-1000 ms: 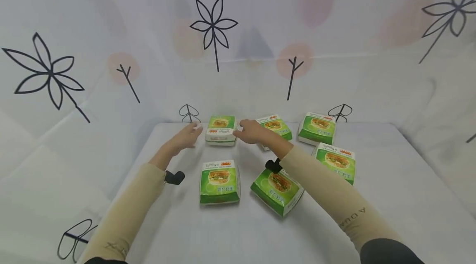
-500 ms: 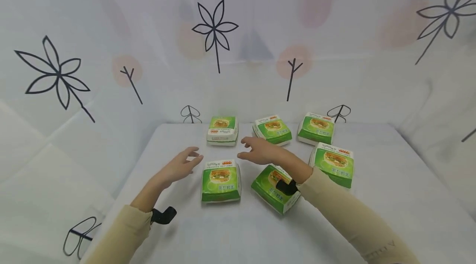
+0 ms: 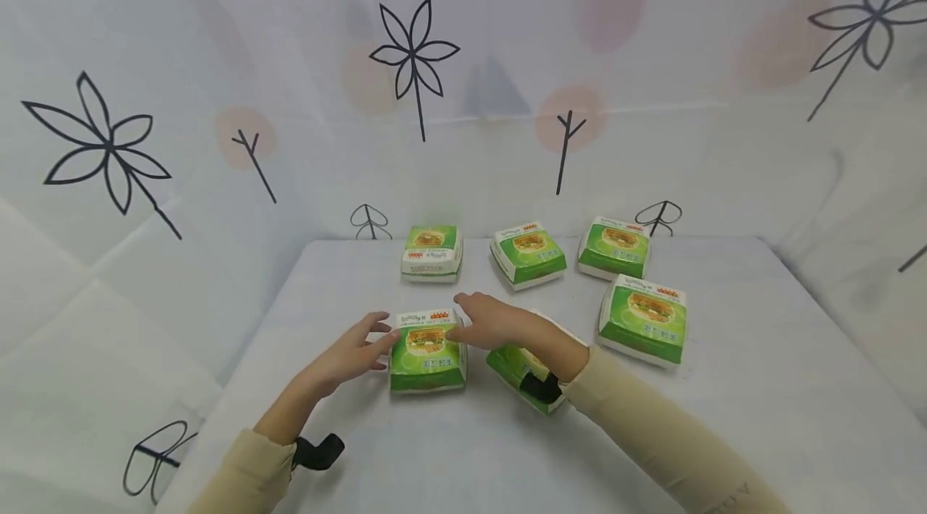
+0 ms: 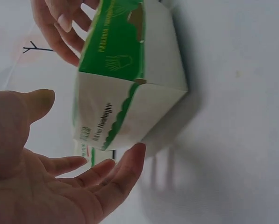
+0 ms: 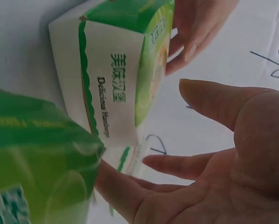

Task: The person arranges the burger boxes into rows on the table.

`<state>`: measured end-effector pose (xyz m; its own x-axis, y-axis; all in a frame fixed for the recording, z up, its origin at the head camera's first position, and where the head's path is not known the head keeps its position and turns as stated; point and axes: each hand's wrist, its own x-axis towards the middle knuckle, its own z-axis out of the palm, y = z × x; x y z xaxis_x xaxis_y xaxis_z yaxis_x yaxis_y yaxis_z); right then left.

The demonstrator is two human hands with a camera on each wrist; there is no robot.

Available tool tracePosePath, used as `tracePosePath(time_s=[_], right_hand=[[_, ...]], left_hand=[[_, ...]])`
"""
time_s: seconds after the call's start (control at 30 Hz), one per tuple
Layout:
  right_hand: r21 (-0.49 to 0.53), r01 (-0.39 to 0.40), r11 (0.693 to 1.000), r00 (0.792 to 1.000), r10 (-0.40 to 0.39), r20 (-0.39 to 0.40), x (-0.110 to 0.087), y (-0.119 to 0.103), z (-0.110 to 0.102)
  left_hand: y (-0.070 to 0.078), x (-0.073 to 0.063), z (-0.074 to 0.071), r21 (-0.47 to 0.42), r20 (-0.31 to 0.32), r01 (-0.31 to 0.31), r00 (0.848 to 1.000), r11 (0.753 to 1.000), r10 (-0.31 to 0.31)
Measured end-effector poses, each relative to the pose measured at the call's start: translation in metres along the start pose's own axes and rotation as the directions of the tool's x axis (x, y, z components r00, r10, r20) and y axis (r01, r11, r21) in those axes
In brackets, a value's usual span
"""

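Observation:
A green-and-white burger box [image 3: 427,373] sits on the white table at the front left, with a burger picture on its lid. My left hand [image 3: 351,355] is at its left side, fingers spread and relaxed. Across from it, my right hand [image 3: 500,326] reaches to the box's right side with thumb and fingers apart. In the left wrist view, a fingertip lies close to the box's lower corner [image 4: 134,112]; contact is unclear. The right wrist view has a gap between my palm and the box's lettered side [image 5: 113,84]. A second burger box [image 3: 510,369], turned at an angle, is partly hidden under my right wrist.
Behind stand more burger boxes: one at the rear left [image 3: 432,257], one in the rear middle [image 3: 530,252] and one at the rear right [image 3: 615,248]. Another box [image 3: 644,321] lies nearer on the right. A patterned cloth [image 3: 492,168] hangs behind the table.
Both hands have left the sides of the rear left box and come back towards me. They now flank the front left box, closer together than half a second ago. The boxes stay in place.

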<state>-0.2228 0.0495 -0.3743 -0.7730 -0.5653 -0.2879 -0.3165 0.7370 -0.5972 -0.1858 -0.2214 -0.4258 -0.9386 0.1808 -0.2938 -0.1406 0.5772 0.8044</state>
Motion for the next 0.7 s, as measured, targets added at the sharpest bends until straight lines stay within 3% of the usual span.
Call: tracePosePath(time_s=[0.4, 0.7], right_hand=[[-0.017, 0.006, 1.000, 1.000, -0.006, 0.018, 0.005, -0.004, 0.013], [-0.054, -0.010, 0.998, 1.000, 0.010, 0.002, 0.006, -0.004, 0.014]], left_hand=[[-0.007, -0.002, 0.011, -0.032, 0.046, 0.021, 0.999, 0.999, -0.019], [-0.006, 0.003, 0.003, 0.010, 0.090, 0.004, 0.996, 1.000, -0.005]])
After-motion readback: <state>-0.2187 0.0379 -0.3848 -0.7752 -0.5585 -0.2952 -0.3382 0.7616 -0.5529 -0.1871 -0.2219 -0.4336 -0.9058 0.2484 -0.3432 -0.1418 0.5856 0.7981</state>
